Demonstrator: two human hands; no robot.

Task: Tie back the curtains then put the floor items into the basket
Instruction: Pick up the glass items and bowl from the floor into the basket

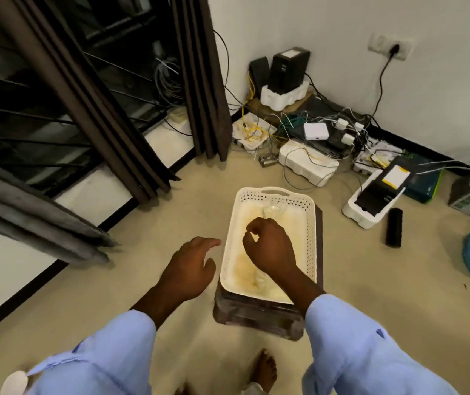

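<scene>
Right hand (269,246) over the white basket (310,223), fingers curled, thumb and forefinger tips meeting; whether they pinch anything cannot be told. Left hand (191,263) hovers beside the basket's left rim, fingers loosely spread. A clear glass (273,210) lies inside the basket, which rests on a dark crate (256,317).

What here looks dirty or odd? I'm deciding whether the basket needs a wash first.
The white basket has yellow-brown staining across its inside floor. It also sits on a dark crate, not the floor. A clear glass item lies inside.
</scene>
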